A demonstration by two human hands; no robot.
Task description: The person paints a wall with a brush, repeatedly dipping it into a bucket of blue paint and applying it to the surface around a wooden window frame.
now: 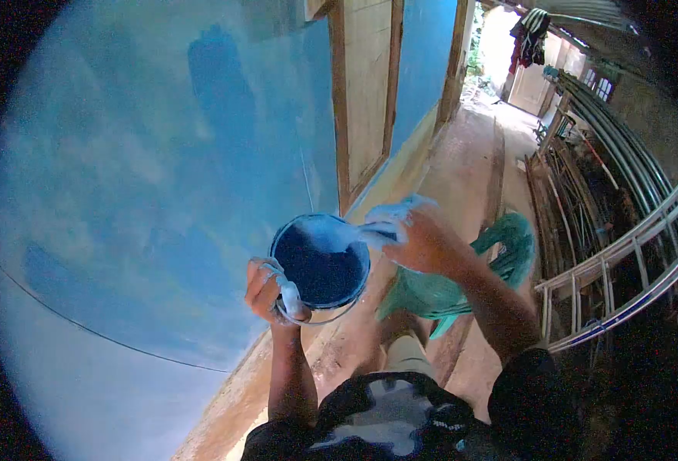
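My left hand (266,292) is closed at the near left side of a dark round paint bucket (325,273), with pale blue paint on its fingers. The bucket is held up and its open top faces me. Its thin wire handle (333,321) hangs below the near rim. My right hand (416,240), smeared with light blue paint, is closed at the right rim on what looks like a paintbrush (331,234). The pale brush end reaches over the bucket's mouth; its outline is blurred. Beside us on the left stands a wall (147,169) with patchy blue paint.
A green plastic chair (435,296) stands just beyond my legs. A ladder (608,288) lies along the right side, near stacked poles (623,131). Wooden frames (340,100) edge the wall ahead. Clothes (529,38) hang by the bright far opening.
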